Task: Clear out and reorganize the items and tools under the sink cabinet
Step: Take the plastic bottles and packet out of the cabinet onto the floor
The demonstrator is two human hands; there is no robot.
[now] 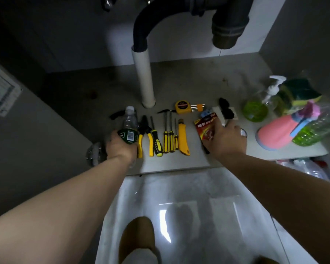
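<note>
I have a clear plastic bottle (129,126) with a green label gripped in the left hand (120,147), cap toward twelve o'clock. At its three o'clock, yellow-handled pliers (145,138), screwdrivers (169,139) and a yellow utility knife (183,139) lie side by side on the cabinet floor (179,84). A yellow tape measure (183,107) sits at their twelve, and the right hand (227,138) holds a red packet (206,130) at their three.

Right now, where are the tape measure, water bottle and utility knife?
tape measure (182,107), head view, on its yellow case.
water bottle (130,121), head view, on its clear upper body.
utility knife (183,138), head view, on its handle.
</note>
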